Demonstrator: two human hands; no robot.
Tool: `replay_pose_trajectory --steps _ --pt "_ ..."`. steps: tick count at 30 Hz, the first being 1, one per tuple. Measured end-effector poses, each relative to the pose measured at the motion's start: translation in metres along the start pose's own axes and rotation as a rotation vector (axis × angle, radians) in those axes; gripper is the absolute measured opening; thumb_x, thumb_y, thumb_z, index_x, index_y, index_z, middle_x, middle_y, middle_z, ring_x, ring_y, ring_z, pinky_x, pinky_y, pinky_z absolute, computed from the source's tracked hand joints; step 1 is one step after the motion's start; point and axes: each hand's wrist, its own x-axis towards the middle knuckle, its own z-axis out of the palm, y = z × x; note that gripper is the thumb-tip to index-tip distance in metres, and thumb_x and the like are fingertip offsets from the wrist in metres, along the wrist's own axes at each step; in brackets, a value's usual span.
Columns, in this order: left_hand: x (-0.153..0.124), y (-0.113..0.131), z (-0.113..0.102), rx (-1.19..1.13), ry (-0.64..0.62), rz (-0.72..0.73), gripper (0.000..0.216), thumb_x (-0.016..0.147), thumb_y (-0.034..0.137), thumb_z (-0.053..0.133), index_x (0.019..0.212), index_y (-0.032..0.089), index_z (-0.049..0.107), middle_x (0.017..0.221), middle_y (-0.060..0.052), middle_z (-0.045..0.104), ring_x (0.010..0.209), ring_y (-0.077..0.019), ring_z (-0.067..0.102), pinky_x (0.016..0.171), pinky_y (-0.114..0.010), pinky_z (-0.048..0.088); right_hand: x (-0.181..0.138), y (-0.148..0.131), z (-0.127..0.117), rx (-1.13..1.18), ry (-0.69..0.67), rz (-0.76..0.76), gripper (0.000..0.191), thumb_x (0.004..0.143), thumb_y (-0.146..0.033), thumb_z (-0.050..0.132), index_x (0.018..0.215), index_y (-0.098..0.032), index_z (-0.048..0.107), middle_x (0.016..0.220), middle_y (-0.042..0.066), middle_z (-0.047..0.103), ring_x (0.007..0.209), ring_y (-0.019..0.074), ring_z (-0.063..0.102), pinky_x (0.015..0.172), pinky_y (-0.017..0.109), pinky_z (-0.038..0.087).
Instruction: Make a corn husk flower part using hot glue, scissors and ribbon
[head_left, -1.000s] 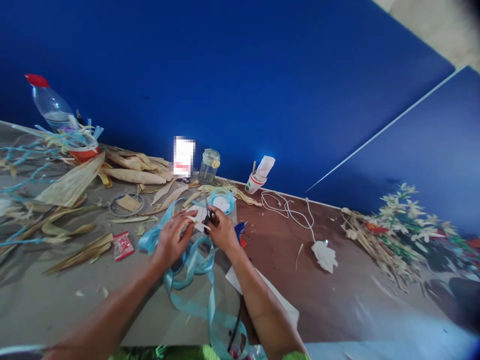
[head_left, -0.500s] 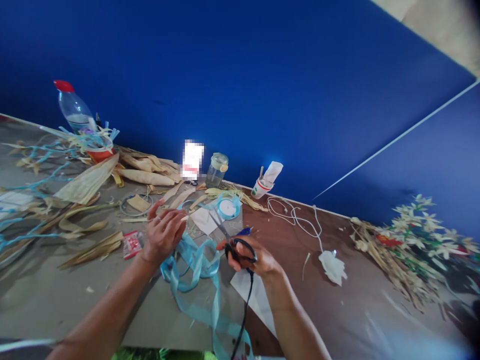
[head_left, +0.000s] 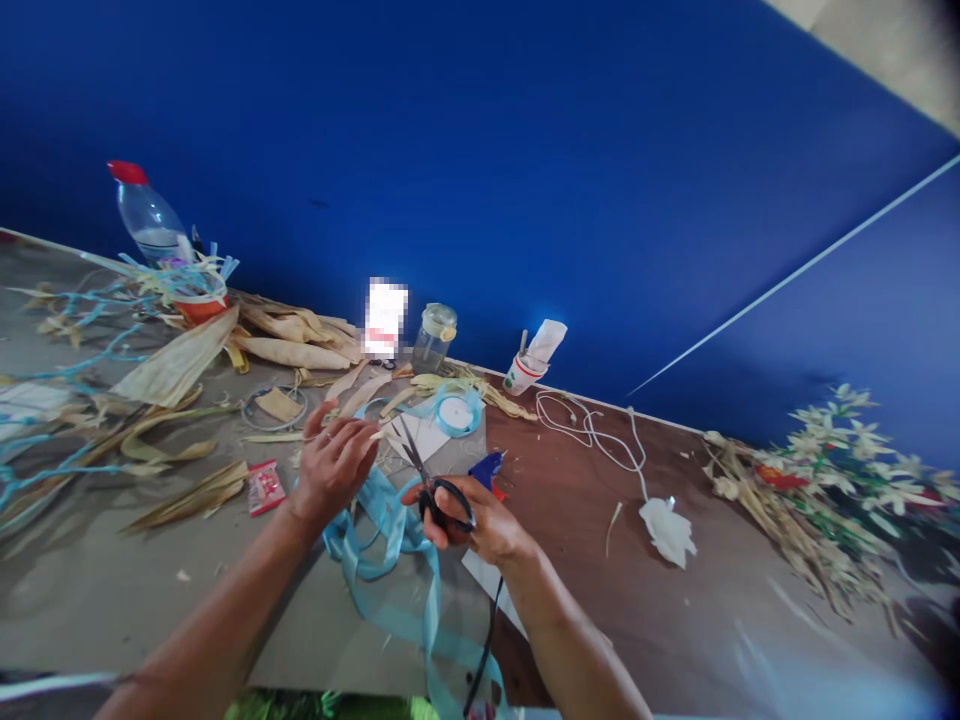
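My right hand (head_left: 469, 515) has its fingers through the black handles of a pair of scissors (head_left: 415, 455). The blades are slightly parted and point up and left, close to my left hand (head_left: 336, 462). Pinched in the left fingers is a small pale strip (head_left: 379, 435), probably dried husk; the rest of it is hidden by the hand. Below both hands, light-blue ribbon (head_left: 382, 572) lies in loose loops and trails over the table's front edge. Its spool (head_left: 455, 414) rests beyond the scissors, beside a white paper (head_left: 427, 437).
Dried husks (head_left: 296, 352) and a red-capped bottle (head_left: 154, 220) are at the back left. A jar (head_left: 433, 340), a paper cup (head_left: 523, 375) and a white cable (head_left: 592, 438) line the wall. White artificial flowers (head_left: 847, 445) lie right. A red packet (head_left: 265, 487) is by my left wrist.
My right hand has moved left with the scissors, bringing the blades nearer the left fingers. A blue and red object behind that hand is now more exposed. My left hand has shifted slightly right.
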Motion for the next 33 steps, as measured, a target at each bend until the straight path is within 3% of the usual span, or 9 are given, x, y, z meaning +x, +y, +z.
replay_pose_trajectory --steps 11,33 --pt "-0.0022 -0.0001 0.0020 -0.033 -0.001 -0.011 0.017 0.079 0.010 0.058 0.093 0.021 0.056 0.085 -0.003 0.071 0.081 -0.0169 0.065 0.100 -0.046 0.037 -0.0033 0.0021 -0.0052 0.011 -0.032 0.041 0.056 0.077 -0.060 0.057 0.099 -0.008 0.064 0.051 -0.004 0.049 0.040 0.0045 0.030 0.037 0.018 0.017" --pt "0.0002 0.0019 0.0008 -0.034 -0.025 0.010 0.017 0.080 0.011 0.058 0.092 0.022 0.055 0.084 -0.002 0.071 0.080 -0.0170 0.065 0.098 -0.048 0.038 -0.0063 -0.0047 -0.0050 -0.007 -0.026 0.135 0.061 0.069 -0.066 0.061 0.092 -0.010 0.062 0.048 -0.005 0.049 0.040 0.0045 0.031 0.039 0.019 0.018"
